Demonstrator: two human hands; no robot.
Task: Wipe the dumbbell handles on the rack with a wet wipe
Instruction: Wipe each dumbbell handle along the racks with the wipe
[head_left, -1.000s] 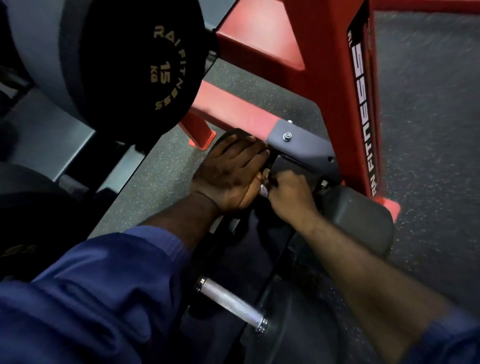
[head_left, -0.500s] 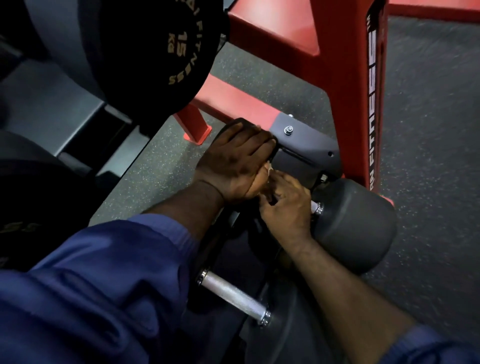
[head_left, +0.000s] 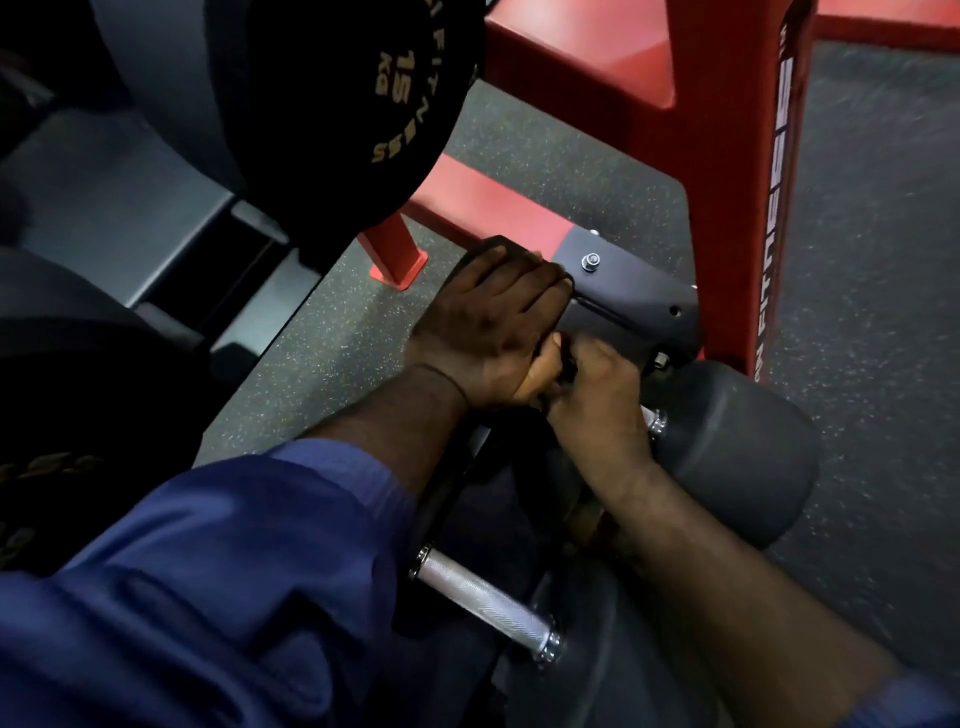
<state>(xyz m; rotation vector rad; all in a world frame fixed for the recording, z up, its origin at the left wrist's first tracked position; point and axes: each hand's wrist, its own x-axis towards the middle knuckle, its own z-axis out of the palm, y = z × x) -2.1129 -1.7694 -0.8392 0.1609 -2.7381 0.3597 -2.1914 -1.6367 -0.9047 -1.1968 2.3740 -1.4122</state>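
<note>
The dumbbell handle (head_left: 652, 419) is gripped by the right hand (head_left: 597, 410); the left hand (head_left: 488, 322) is laid just beside it.

near dumbbell handle (head_left: 485, 603) unobstructed, red upright (head_left: 727, 208) beyond

We count two hands, left hand (head_left: 488, 322) and right hand (head_left: 597, 410), two handles, bare handle (head_left: 483, 603) and gripped handle (head_left: 653, 420), one rack (head_left: 727, 182), one weight (head_left: 337, 104), one bracket (head_left: 634, 296)
</note>
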